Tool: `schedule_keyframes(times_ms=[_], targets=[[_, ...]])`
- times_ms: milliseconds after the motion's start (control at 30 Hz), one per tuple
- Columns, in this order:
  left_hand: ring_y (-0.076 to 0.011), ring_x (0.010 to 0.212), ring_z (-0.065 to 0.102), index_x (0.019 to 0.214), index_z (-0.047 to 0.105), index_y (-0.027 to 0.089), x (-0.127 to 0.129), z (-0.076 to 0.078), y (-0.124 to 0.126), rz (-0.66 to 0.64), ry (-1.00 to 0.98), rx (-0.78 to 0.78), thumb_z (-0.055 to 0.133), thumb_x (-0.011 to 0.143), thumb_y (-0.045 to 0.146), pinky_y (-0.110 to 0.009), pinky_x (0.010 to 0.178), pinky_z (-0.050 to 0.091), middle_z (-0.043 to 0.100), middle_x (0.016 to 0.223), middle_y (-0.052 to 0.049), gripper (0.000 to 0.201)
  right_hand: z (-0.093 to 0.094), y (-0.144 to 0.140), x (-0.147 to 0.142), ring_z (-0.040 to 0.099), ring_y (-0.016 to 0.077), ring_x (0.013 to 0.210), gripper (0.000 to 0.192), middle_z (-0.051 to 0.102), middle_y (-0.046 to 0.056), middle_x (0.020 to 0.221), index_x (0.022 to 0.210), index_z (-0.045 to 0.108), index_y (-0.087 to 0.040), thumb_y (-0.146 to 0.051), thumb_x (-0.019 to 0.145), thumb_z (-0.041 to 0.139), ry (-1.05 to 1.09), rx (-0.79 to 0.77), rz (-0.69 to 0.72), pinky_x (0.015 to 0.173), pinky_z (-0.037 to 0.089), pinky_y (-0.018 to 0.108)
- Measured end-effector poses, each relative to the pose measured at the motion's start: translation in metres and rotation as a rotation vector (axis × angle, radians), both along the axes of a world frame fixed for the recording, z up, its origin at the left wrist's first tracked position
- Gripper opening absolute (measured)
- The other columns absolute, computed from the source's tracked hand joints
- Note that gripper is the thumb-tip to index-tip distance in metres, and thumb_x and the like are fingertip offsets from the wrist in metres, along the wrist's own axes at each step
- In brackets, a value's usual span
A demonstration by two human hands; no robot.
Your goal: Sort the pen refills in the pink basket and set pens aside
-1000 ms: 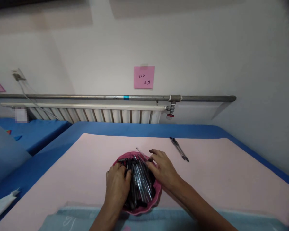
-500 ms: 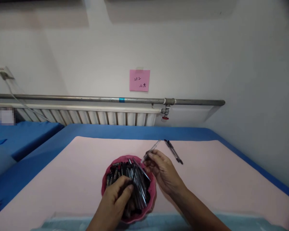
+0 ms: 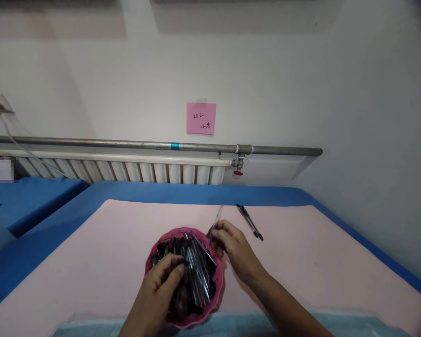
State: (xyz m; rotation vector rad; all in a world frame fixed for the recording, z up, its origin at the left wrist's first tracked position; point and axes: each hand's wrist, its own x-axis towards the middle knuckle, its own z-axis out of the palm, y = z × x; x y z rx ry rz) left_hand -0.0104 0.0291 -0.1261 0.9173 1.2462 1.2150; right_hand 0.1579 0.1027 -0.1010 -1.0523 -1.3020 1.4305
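pinching clear pen [image 3: 216, 219] w/ right hand [image 3: 230, 246], left hand [image 3: 160, 284] in pink bowl [image 3: 219, 299]

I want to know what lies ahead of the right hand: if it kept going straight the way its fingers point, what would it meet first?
Probably bare pink mat, then the table's blue edge. The right hand with its clear pen seems aimed left of the two pens; depth is unclear.

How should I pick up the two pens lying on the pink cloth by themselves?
Pinch the two pens around the middle of their thin barrels, coming straight down from above. They lie flat and side by side on the pink cloth, so fingers probably fit best across them, one at each long side. Nothing crowds them there.
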Motion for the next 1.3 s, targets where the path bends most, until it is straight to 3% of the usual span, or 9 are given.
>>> schedule_keyframes(times_ms=[167,300,567,1033,1300], targets=[[-0.0124,0.058,0.063,0.084,0.06,0.018,-0.013,0.011,0.009,0.319,-0.473,-0.033,0.073,0.065,0.021,-0.021,0.05,0.049,0.066,0.071,0.0,0.023,0.003,-0.015,-0.004,0.044,0.0106,0.058,0.012,0.05,-0.004,0.062,0.071,0.058,-0.019,-0.013,0.069,0.048,-0.373,0.115,0.464,0.051,0.031,0.022],[-0.0162,0.067,0.068,0.079,0.058,0.016,-0.027,0.022,0.014,0.489,-0.529,-0.015,0.068,0.066,0.009,-0.025,0.055,0.054,0.066,0.073,-0.001,0.018,0.003,-0.022,-0.01,0.042,0.0109,0.057,0.013,0.047,-0.004,0.061,0.067,0.056,-0.02,-0.01,0.069,0.047,-0.506,0.191,0.569,0.051,0.03,0.023],[-0.0167,0.07,0.068,0.08,0.056,0.016,-0.025,0.02,0.014,0.511,-0.57,0.017,0.066,0.068,0.009,-0.025,0.057,0.055,0.066,0.074,-0.002,0.017,-0.007,-0.024,-0.012,0.042,0.0103,0.056,0.016,0.049,-0.004,0.062,0.073,0.057,-0.019,-0.009,0.07,0.044,-0.558,0.218,0.625,0.049,0.029,0.022],[-0.0161,0.073,0.068,0.08,0.057,0.018,-0.028,0.015,0.014,0.469,-0.556,0.032,0.068,0.068,0.013,-0.026,0.061,0.056,0.066,0.075,-0.001,0.017,-0.007,-0.026,-0.014,0.047,0.0115,0.057,0.015,0.053,-0.003,0.062,0.072,0.059,-0.02,-0.011,0.071,0.047,-0.526,0.203,0.604,0.049,0.032,0.022],[-0.0145,0.068,0.066,0.079,0.056,0.017,-0.029,0.018,0.014,0.471,-0.547,0.047,0.077,0.059,0.02,-0.024,0.057,0.054,0.065,0.072,0.0,0.029,-0.01,-0.025,-0.014,0.048,0.0127,0.058,0.015,0.056,-0.002,0.064,0.071,0.059,-0.022,-0.011,0.07,0.049,-0.529,0.275,0.547,0.052,0.034,0.024]])
